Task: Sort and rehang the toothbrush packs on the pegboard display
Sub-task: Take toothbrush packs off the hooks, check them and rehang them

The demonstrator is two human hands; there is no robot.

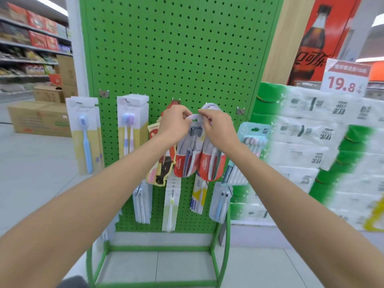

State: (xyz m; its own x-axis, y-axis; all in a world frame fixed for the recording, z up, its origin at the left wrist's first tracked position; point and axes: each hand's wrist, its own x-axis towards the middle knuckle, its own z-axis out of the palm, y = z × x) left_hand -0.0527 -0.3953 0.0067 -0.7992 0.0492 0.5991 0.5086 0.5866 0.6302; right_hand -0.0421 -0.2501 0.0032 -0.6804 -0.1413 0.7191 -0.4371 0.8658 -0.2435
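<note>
A green pegboard [170, 48] stands in front of me with toothbrush packs on its hooks. My left hand [173, 123] and my right hand [218, 126] both pinch the top of a red-and-white Colgate pack [186, 159] near its hang hole. A second Colgate pack [212, 163] hangs just behind it on the right. A red-and-yellow pack [161, 169] sits behind my left wrist. White packs with a blue brush [85, 132] and a twin-brush pack [131, 125] hang at the left. A teal multi-brush pack [254, 138] hangs at the right.
Lower hooks carry more packs [171, 206], [221, 201]. Empty hooks [104, 93], [240, 110] stick out of the board. Stacked tissue-roll packs [311, 146] with a 19.8 price sign [345, 80] stand right. Cardboard boxes [39, 119] and shelves lie left.
</note>
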